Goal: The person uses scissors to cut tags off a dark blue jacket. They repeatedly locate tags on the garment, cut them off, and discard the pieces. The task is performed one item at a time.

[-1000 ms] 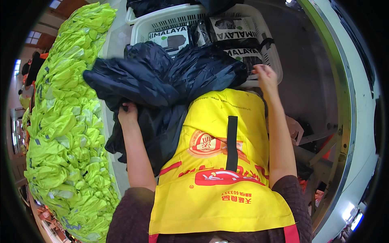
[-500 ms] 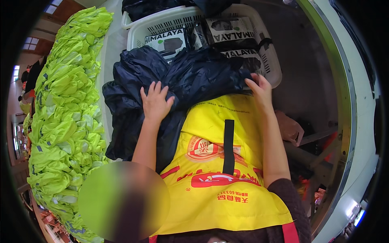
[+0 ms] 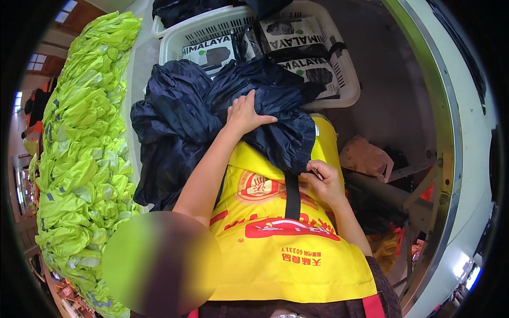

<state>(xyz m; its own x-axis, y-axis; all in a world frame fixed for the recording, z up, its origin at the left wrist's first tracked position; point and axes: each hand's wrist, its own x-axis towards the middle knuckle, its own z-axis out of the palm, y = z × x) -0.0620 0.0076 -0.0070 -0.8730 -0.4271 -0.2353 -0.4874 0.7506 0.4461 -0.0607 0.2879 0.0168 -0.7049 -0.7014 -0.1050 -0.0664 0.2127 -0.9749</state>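
Right fingers [image 3: 320,166] have moved lower, pinching the dark cloth [image 3: 288,135]

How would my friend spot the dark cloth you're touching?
Find the white basket near the top, then the yellow apron below it. Between them lies shiny, bunched navy cloth. Unlike the neon yellow-green pile at left, it's dark, and it has the left hand resting on top and the right hand at its lower right corner.

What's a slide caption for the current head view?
Left hand spread on dark fabric, right hand pinching its edge; white basket beyond, lime-green pile at left.
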